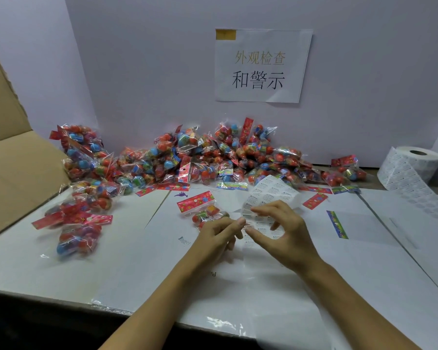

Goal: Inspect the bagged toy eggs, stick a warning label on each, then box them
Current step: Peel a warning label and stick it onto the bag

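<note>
At table centre, a label strip (263,215), running away from the person, is pinched between left hand (218,236) and right hand (283,231), while one egg bag (202,210) lies just beyond the left fingers, nearer that hand.

A white table (127,271) carries a long heap of bagged eggs (213,157) along the back wall, with a smaller clump of bags (79,218) at the left. One bag (202,209) lies alone mid-table beside a label sheet (266,198). A label roll (412,168) stands far right, its strip trailing forward. A cardboard box (13,157) rests at the left edge.
</note>
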`<state>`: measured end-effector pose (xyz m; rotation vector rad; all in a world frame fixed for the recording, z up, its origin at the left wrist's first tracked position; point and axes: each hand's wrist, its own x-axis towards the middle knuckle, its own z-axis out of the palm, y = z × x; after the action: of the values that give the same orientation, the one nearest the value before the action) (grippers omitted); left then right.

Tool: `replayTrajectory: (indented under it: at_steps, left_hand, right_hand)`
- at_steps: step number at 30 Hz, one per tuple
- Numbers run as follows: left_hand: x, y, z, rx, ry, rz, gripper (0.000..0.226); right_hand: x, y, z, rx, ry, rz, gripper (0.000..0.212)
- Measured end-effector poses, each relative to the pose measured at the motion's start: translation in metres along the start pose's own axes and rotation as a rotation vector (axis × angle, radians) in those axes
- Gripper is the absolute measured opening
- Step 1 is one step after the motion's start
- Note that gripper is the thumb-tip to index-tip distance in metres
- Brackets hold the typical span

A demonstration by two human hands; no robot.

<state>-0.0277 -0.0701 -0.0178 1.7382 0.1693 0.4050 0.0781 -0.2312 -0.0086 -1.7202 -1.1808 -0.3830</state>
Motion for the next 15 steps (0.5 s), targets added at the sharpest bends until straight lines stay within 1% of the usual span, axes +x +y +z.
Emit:
replayTrajectory:
  at_steps: [3,6,10,15]
  left_hand:
    - [0.0001,0.0024,0.0004,-0.037,0.002,0.006,0.055]
    - [-0.0012,0.0039,0.0001,-0.069,-0.019,0.028,0.046]
    - [-0.0023,0.0066,0.0009,-0.111,-0.012,0.006,0.055]
    - [-0.0026,0.0097,0.0007,-0.161,0.004,-0.02,0.042]
  right_hand:
    - [-0.0006,0.0008,0.0002,0.029,-0.041,0.018,0.051]
    - [-0.0003,0.0009,0.0017,0.022,-0.046,0.017,0.052]
    - [-0.0004,0.0029,0.0013,0.013,-0.051,0.009,0.053]
    - [-0.0011,0.0035,0.0022,0.021,-0.083,0.017,0.057]
